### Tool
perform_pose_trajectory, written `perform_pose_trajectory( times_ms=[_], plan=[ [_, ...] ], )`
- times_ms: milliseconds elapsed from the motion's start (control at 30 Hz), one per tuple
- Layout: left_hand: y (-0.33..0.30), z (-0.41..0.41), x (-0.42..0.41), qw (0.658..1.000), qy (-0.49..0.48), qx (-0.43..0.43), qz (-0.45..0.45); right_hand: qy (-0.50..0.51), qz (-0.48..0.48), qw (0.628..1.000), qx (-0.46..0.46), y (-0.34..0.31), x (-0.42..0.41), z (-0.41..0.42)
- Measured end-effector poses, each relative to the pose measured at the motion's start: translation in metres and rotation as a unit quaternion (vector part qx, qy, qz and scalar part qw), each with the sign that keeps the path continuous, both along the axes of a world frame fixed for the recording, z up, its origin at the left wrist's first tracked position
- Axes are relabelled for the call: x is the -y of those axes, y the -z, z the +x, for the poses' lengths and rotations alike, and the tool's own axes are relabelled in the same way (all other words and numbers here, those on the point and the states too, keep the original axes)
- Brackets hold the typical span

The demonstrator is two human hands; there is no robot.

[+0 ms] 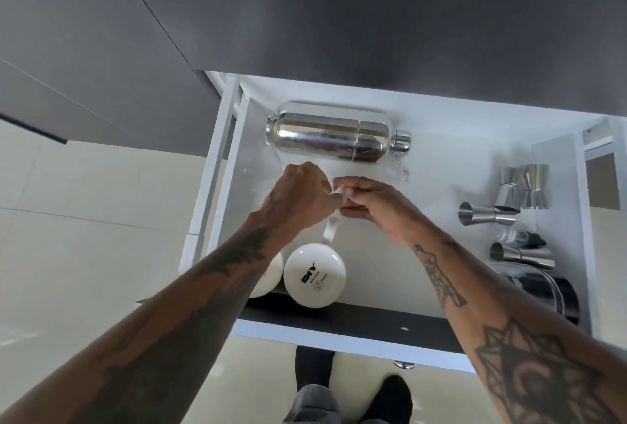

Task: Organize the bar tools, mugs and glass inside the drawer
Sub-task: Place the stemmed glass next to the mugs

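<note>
Drawer: white pull-out drawer [475, 138], open below dark grey cabinet front [339, 16]; dark front edge strip nearest me.
L hand: my left hand [302, 196] over drawer centre, fingers pinched tog. on thin white strip [330, 225], prob. a mug handle, can't tell for sure.
R hand: my right hand [369, 206] touching L hand, fingertips closed on upper end of same strip.
Shaker: shiny steel cocktail shaker [339, 137] lying on its side along back wall, cap twd right; just beyond my knuckles, not touching.
Mugs: round white ceramic mug w/ black print [315, 276] at front-left, base twd me, against dark front edge; 2nd white mug [271, 277] beside it, mostly hidden by my L forearm.
Jiggers: steel double-cone jiggers [522, 188] grouped at right wall, two upright, one on its side [485, 214]; more steel pieces + small bottle below, unclear.
Glass: clear glass [539, 288] on its side, front-right corner.
Free room: bare white floor mid-drawer, betw. my hands and jiggers, also front-centre right of mugs.
Below: pale tiled floor [84, 220], my dark socks past drawer front.
</note>
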State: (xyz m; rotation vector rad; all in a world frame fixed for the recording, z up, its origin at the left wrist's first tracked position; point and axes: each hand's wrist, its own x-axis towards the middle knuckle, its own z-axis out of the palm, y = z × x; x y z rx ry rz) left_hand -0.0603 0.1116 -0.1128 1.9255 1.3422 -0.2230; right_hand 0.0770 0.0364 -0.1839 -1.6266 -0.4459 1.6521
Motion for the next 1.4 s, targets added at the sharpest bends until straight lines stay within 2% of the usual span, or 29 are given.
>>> perform_pose_trajectory(
  times_ms=[167, 300, 367, 467, 700, 867, 1000, 1167, 1400],
  plan=[
    [0.000, 0.000, 0.006, 0.999, 0.012, 0.021, 0.042, -0.005, 0.000, 0.999, -0.036, -0.004, 0.001, 0.003],
    [-0.014, -0.010, 0.002, 0.996, 0.026, 0.037, 0.073, 0.036, 0.017, 0.995, -0.090, -0.019, 0.000, 0.004],
    [-0.027, -0.018, -0.004, 0.993, -0.054, 0.099, 0.033, 0.088, 0.028, 0.985, -0.149, -0.030, 0.000, 0.002],
    [-0.052, -0.036, -0.013, 0.959, -0.186, 0.198, -0.079, 0.133, 0.053, 0.968, -0.206, -0.047, -0.003, -0.007],
    [-0.101, -0.058, -0.014, 0.900, -0.249, 0.338, -0.119, 0.122, 0.108, 0.975, -0.149, -0.101, -0.021, -0.020],
    [-0.132, -0.039, 0.018, 0.863, -0.265, 0.399, -0.163, 0.131, 0.139, 0.977, -0.091, -0.160, 0.022, 0.009],
    [-0.126, -0.014, 0.055, 0.846, -0.267, 0.399, -0.233, 0.156, 0.127, 0.978, -0.051, -0.187, 0.076, 0.031],
    [-0.103, -0.009, 0.097, 0.836, -0.302, 0.348, -0.296, 0.203, 0.044, 0.977, -0.051, -0.161, 0.122, 0.024],
    [-0.078, -0.023, 0.111, 0.834, -0.345, 0.285, -0.323, 0.222, 0.005, 0.971, -0.088, -0.127, 0.138, 0.003]
  ],
)
